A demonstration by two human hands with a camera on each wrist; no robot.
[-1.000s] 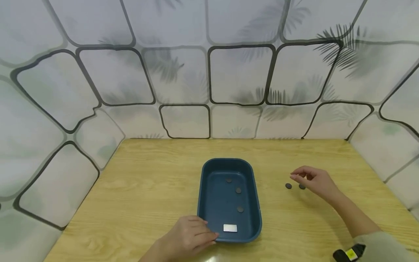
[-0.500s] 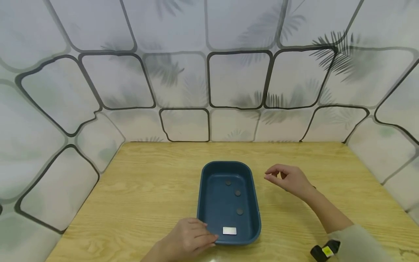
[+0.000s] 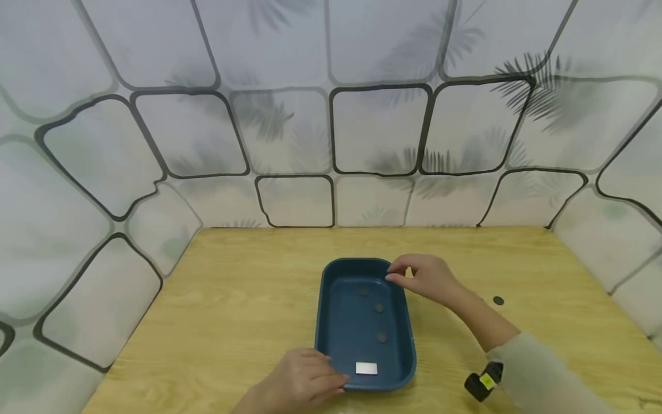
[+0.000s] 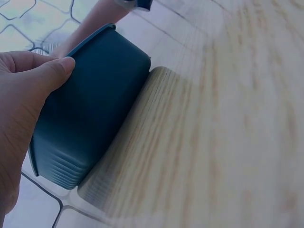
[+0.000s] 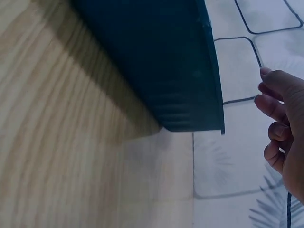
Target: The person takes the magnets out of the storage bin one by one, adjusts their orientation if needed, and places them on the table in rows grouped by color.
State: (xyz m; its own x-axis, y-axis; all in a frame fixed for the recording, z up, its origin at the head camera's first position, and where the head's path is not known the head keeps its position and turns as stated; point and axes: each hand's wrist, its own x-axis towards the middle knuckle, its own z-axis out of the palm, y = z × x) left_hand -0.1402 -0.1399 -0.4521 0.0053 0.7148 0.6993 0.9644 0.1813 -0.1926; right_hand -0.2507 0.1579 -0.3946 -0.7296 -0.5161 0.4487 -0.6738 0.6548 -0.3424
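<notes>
A blue rectangular tray (image 3: 319, 322) stands on the table. Inside lie several small dark round discs (image 3: 382, 337), button- or coin-like, and a silvery white rectangle (image 3: 366, 368) near the front. My left hand (image 3: 302, 379) grips the tray's near-left corner; in the left wrist view its thumb (image 4: 64, 66) lies against the outer wall. Over the far-right rim, my right hand (image 3: 426, 279) has thumb and forefinger pinched together. A dark sliver shows at those fingertips in the head view, seemingly a disc. In the right wrist view the right hand (image 5: 287, 123) hovers beyond the rim, other fingers curled.
One dark disc (image 3: 498, 300) lies on the wooden table (image 3: 248, 287) right of the tray, partly beside my forearm, which may hide others. Patterned walls (image 3: 295, 201) enclose the table at the back and sides. A black device (image 3: 483, 381) is worn at my right wrist.
My right hand has moved left from the discs on the table to the tray's far-right rim. My left hand keeps its hold on the tray, and the discs inside stay in place.
</notes>
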